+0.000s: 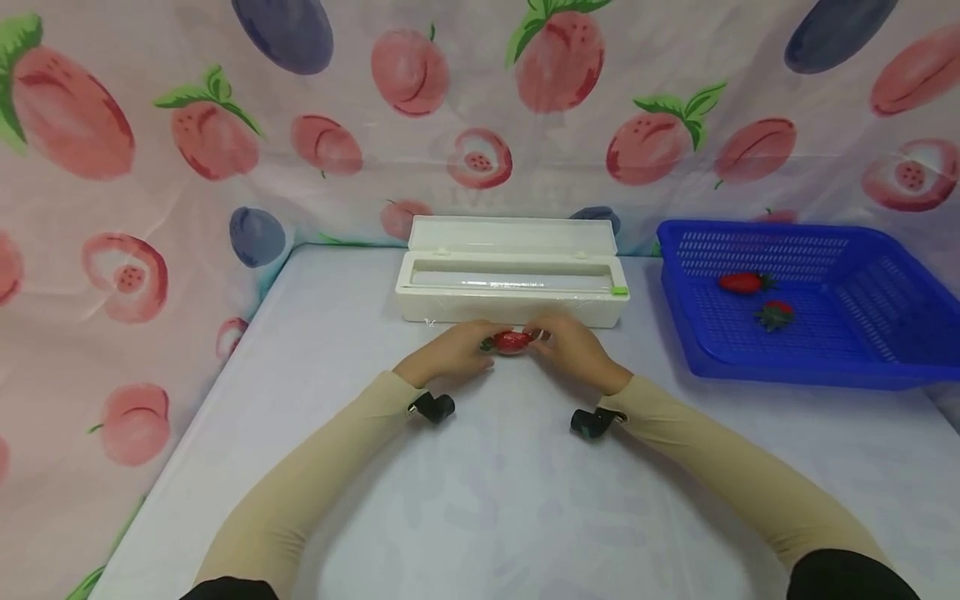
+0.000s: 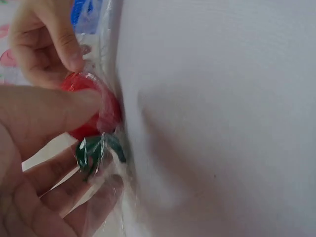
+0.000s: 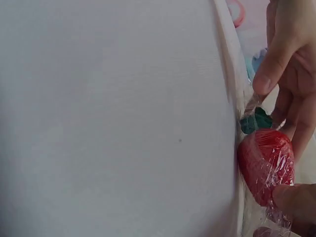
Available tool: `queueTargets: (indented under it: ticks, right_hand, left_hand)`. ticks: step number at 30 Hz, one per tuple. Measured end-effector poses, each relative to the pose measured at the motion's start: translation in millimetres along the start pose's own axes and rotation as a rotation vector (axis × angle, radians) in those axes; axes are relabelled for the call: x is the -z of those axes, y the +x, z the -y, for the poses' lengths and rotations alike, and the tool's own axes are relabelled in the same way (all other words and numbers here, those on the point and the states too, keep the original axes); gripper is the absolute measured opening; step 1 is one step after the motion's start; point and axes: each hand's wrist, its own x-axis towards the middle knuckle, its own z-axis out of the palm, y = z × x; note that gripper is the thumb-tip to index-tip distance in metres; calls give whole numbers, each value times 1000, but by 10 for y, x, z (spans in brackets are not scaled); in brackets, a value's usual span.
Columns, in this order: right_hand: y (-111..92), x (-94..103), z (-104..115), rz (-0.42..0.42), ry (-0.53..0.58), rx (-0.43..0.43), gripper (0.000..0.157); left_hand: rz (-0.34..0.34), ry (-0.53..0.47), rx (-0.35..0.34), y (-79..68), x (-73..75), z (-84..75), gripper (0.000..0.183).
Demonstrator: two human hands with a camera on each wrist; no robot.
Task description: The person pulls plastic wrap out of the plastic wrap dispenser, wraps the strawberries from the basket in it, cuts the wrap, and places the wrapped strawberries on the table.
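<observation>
A red strawberry (image 1: 513, 342) with green leaves, covered in clear plastic wrap (image 3: 269, 170), lies level between both hands just in front of the white box. In the left wrist view, the left hand (image 1: 457, 348) has its thumb across the strawberry (image 2: 91, 116), with its fingers behind the leaves. The right hand (image 1: 573, 350) pinches the wrapped strawberry at its pointed end. In the right wrist view, the right thumb (image 3: 296, 200) presses on that tip, and wrap bunches beneath it. Part of the right hand's fingers is hidden there.
The long white box (image 1: 513, 312) stands behind the hands, lid raised, with a roll of film (image 1: 517, 280) inside and a green piece (image 1: 619, 291) on its front edge. At right, a blue basket (image 1: 787, 371) holds two strawberries (image 1: 742, 283). A fruit-print cloth (image 1: 480, 100) hangs behind.
</observation>
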Motion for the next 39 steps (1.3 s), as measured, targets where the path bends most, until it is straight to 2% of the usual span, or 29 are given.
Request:
queueTargets:
  ticks: [4, 11, 17, 22, 26, 32, 35, 39]
  right_hand:
    - [19, -22, -54, 19, 74, -52, 16]
    - [51, -41, -132, 57, 97, -74, 14]
    - [-22, 43, -173, 72, 113, -53, 14]
    - [-164, 275, -220, 58, 150, -117, 17]
    - [-228, 496, -286, -30, 160, -155, 17]
    - [-278, 748, -393, -246, 152, -189, 17]
    - [-289, 805, -419, -321, 157, -212, 24]
    - [-272, 831, -443, -357, 193, -227, 38]
  left_hand:
    - [37, -56, -42, -21, 8, 45, 68]
    - [87, -57, -23, -34, 7, 65, 74]
    - [6, -68, 2, -82, 10, 50, 58]
    - [-26, -6, 30, -112, 72, -26, 38]
    - [-53, 39, 54, -104, 144, -88, 32]
    - [-72, 88, 40, -40, 150, -127, 29]
    - [-73, 111, 33, 2, 119, -155, 28]
    - [-90, 168, 21, 47, 91, -212, 27]
